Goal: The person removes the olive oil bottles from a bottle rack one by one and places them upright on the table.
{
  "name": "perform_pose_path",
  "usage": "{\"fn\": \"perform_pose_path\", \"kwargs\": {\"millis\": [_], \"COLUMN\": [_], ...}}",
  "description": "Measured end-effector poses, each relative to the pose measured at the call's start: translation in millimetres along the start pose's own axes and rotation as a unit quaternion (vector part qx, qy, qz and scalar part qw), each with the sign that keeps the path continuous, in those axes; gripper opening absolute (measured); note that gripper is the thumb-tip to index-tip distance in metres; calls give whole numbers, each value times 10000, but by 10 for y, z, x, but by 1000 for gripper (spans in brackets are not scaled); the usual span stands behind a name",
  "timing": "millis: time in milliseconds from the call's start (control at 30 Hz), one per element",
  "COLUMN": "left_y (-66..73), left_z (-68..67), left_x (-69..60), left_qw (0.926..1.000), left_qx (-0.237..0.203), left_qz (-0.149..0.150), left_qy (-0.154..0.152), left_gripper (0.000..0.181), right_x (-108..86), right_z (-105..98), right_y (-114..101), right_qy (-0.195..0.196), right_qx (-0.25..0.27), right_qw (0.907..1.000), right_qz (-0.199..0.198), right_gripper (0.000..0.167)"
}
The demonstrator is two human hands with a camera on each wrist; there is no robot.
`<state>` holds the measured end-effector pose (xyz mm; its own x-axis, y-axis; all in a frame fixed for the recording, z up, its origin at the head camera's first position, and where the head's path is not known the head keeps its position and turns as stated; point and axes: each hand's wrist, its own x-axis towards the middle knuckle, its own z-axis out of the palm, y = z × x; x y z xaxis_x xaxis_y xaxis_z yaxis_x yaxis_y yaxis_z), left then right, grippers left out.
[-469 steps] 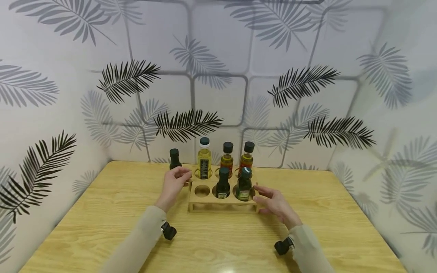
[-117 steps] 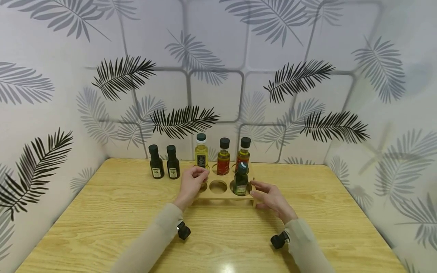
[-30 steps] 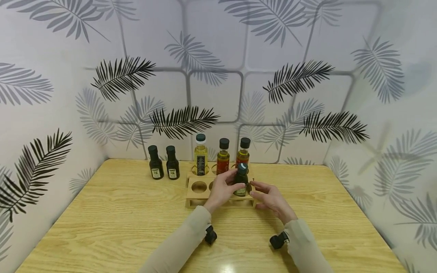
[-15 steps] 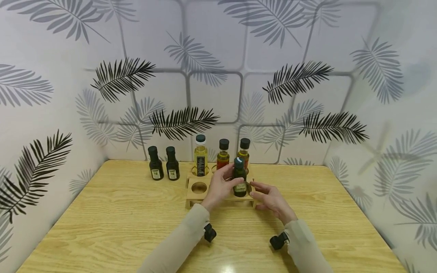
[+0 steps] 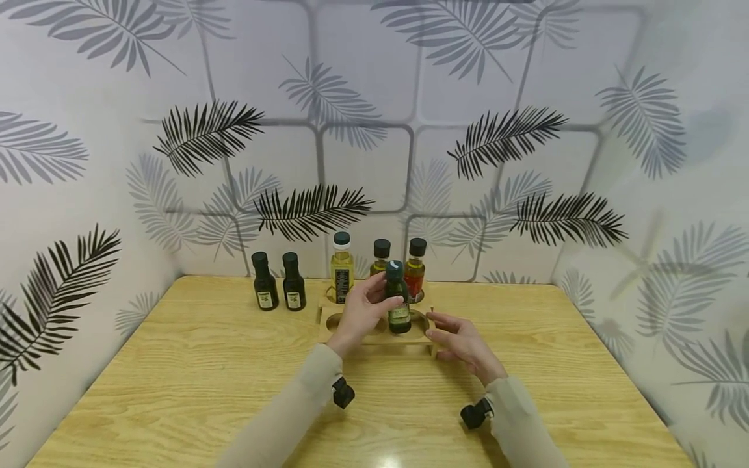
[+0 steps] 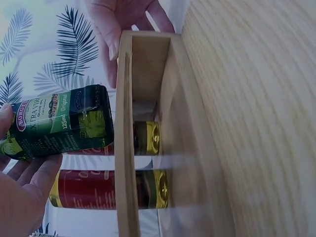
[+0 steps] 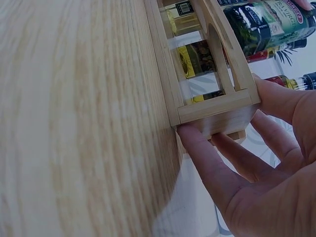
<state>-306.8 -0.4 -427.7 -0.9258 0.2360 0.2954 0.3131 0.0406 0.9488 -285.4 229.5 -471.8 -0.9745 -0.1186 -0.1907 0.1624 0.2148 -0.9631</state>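
My left hand (image 5: pixel 359 312) grips a small dark green olive oil bottle (image 5: pixel 400 312) with a green cap, between thumb and fingers. In the left wrist view the base of the olive oil bottle (image 6: pixel 101 118) is clear above the upper board of the wooden bottle rack (image 6: pixel 126 143). The right hand (image 5: pixel 468 344) holds the rack's right end, thumb at the near edge and fingers along the side. Three bottles stand in the rack's back row: a yellow oil bottle (image 5: pixel 342 273) and two with red labels, one (image 5: pixel 414 283) at the right, the other partly hidden.
Two dark bottles, one (image 5: pixel 265 289) left of the other (image 5: pixel 294 290), stand upright on the wooden table (image 5: pixel 193 364) left of the rack. A leaf-patterned wall (image 5: pixel 374 169) rises behind the table.
The left hand has lifted the olive oil bottle from the front right hole and carried it slightly left. Earlier, the front middle bottle left the rack; two dark bottles now stand left. The right hand stays.
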Motion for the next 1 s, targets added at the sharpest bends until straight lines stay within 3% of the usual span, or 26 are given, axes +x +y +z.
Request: {"fn": "perform_pose_path", "kwargs": {"millis": [233,567,767,1000], "left_y": [53,102,142,108], "left_z": [-181,-466,-612,-736], "left_x": [8,-35,-65,-83], "left_qw": [9992,9989,9975,9985], "left_qx": [321,413,664,514], "left_qz": [-167,-182,-233,-174], "left_qy": [176,-108,-100,71], "left_gripper": [64,66,69,62], "right_x": [6,15,25,6], "right_z": [10,-11,-17,-22], "right_y": [7,34,35,6], "right_qy": [-78,-78,5,-46], "right_qx": [-27,-17,1,-46], "right_qw": [10000,9999,10000,10000], "right_qz": [-29,-64,-41,-48], "right_gripper": [55,56,52,54]}}
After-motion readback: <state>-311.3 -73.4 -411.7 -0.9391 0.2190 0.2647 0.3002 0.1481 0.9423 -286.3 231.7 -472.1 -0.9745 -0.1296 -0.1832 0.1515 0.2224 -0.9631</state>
